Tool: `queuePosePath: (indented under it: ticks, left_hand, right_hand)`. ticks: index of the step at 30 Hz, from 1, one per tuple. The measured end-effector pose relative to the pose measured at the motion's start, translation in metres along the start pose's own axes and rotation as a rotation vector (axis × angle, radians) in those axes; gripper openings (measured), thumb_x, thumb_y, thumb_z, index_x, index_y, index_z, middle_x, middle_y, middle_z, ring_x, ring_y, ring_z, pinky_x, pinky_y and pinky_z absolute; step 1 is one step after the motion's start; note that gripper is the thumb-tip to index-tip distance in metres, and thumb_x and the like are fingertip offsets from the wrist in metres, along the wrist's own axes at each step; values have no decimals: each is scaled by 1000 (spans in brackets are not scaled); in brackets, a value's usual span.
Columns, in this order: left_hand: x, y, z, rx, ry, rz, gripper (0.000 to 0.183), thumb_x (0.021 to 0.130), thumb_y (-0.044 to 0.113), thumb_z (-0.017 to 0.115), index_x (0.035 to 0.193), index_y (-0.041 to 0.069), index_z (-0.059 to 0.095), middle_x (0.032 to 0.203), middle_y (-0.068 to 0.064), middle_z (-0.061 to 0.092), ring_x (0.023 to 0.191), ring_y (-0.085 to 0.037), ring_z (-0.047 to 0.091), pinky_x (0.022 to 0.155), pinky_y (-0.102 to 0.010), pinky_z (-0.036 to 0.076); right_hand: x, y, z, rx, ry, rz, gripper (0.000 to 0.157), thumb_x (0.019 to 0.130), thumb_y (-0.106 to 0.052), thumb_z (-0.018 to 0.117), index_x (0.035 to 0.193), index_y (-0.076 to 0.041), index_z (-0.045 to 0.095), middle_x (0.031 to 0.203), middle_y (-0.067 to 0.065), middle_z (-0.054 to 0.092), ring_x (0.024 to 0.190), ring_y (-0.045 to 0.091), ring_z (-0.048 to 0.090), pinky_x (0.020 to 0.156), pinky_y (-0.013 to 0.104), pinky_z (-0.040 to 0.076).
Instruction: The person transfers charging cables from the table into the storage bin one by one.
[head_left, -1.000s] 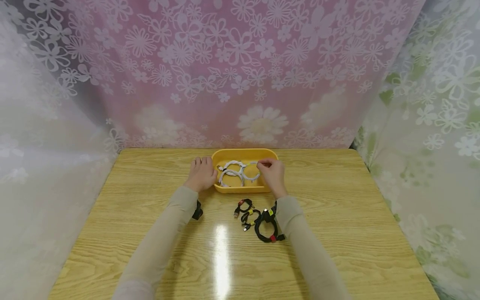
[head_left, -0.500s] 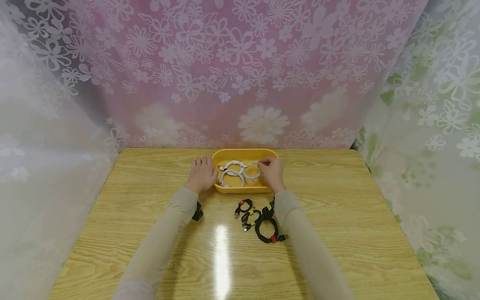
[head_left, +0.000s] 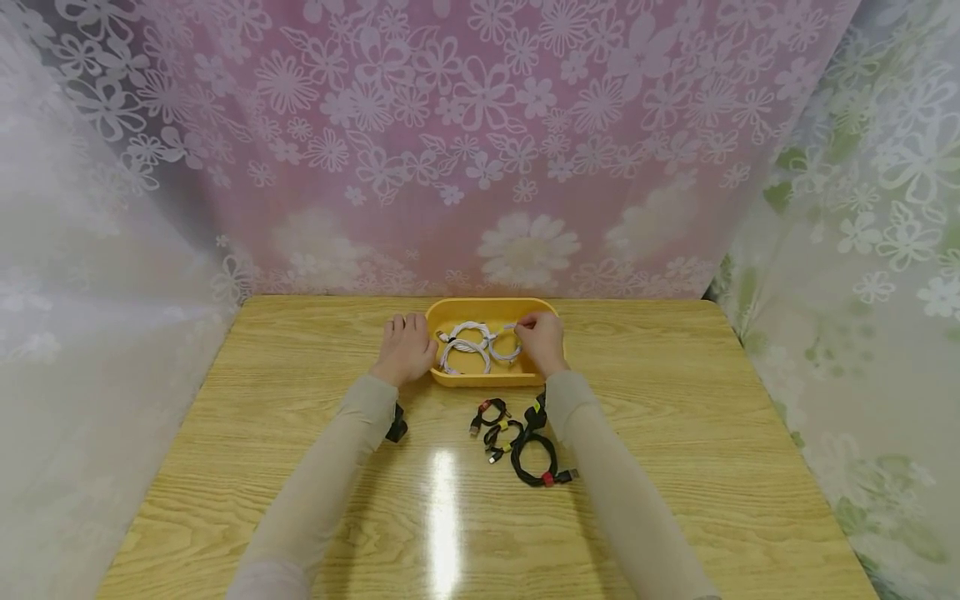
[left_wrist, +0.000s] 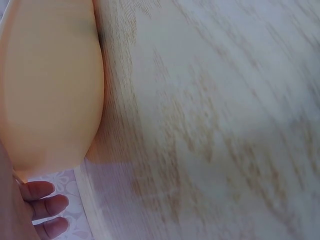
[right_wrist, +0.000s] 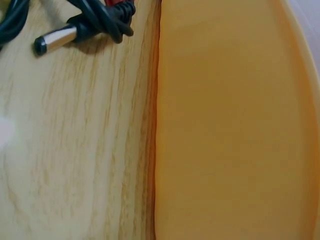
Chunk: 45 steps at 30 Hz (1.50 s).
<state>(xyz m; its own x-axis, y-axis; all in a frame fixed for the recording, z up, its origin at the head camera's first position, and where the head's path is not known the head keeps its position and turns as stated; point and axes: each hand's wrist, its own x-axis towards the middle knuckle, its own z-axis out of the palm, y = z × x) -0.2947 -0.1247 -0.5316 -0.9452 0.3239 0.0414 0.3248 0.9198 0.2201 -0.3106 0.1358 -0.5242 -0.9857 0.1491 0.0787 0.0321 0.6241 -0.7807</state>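
A yellow box (head_left: 487, 380) with rounded ends stands near the table's back edge. Several coiled white cables (head_left: 465, 342) lie inside it. My left hand (head_left: 405, 348) grips the box's left end, thumb at the rim and other fingers outside. In the left wrist view, fingers (left_wrist: 50, 206) show beyond the end of the box. Over the right half of the box, my right hand (head_left: 542, 340) pinches the end of the right-hand white cable (head_left: 504, 348) between thumb and forefinger. The right wrist view shows the box wall (right_wrist: 230, 120) but not the hand.
In front of the box lie several black coiled cables (head_left: 534, 481) with red and yellow ties. One barrel plug (right_wrist: 57, 39) shows close to the box. The wooden table (head_left: 300, 333) ends at a pink flowered curtain (head_left: 480, 167) behind.
My right wrist and sleeve have shifted slightly left, uncovering more of the black cable's plug. The fingertips stay at the white cable's end. The left hand keeps its place on the box.
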Motion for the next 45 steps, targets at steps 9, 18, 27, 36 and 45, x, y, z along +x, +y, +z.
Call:
queuePosePath:
  ticks: [9,18,27,36,45]
  left_hand:
    - [0,1,-2,-3,-5,-9,18,103,22,36,96,5,37,97,-14,37,89,-33,30,81,-44,22]
    - [0,0,-2,-21,-16,-15,19,104,22,35,96,6,37,98,-14,37,90,-33,29,81,-45,21]
    - [0,1,-1,-25,-10,-17,19,103,23,37,97,5,39,101,-15,39,91,-34,31,82,-45,23]
    - [-1,1,-2,-18,-7,-11,19,103,23,37,97,5,39,101,-15,39,90,-34,31,81,-45,22]
    - [-1,1,-1,-13,-8,-12,19,104,23,37,100,5,39,103,-16,40,92,-35,32,83,-45,23]
  right_hand:
    - [3,2,1,-27,-44,-10,15,90,-7,64,95,3,75,91,17,71,81,29,65,72,40,55]
    - [6,4,2,-33,-106,-16,15,91,-4,64,98,4,74,96,19,70,86,30,64,74,39,54]
    - [9,5,5,-47,-125,-38,11,89,-2,66,95,5,74,93,19,70,86,30,64,76,40,53]
    - [8,7,6,-44,-210,13,18,93,-4,61,105,3,72,102,18,68,89,29,63,74,35,52]
    - [9,9,7,-52,-226,5,21,94,-8,58,108,1,72,105,16,68,91,27,61,76,35,50]
